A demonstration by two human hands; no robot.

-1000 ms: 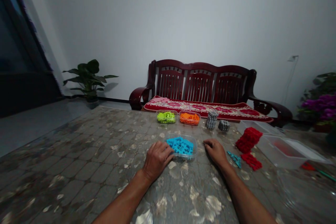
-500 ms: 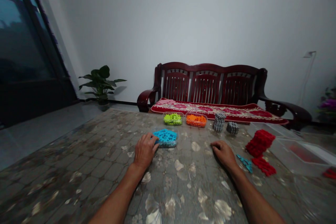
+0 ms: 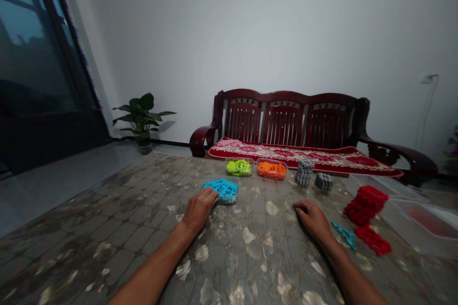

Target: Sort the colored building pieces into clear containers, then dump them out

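My left hand [image 3: 201, 204] has its fingers curled over the near left corner of a clear plastic tub [image 3: 229, 199] full of blue interlocking pieces [image 3: 222, 187]. Part of that tub is hidden behind the fingers. On the tabletop to the right rests my right hand [image 3: 310, 215], its fingers curled in, with nothing visible in them. Just right of its wrist lies a flat blue joined piece [image 3: 344, 235]. Beyond that are a red block built of interlocking pieces [image 3: 365, 204] and a flat red joined section [image 3: 373, 239].
Farther back stand a tub of lime-green pieces [image 3: 239, 167] and a tub of orange pieces [image 3: 272, 170]. Near them are a taller grey stack [image 3: 305, 173] and a small grey cube [image 3: 324, 181]. Clear plastic bins [image 3: 404, 236] sit at right. Behind the table is a wooden bench [image 3: 282, 121].
The tub of blue pieces has slid a little left and nearer with my left hand. My right hand stays on the table. The camera view has shifted slightly.
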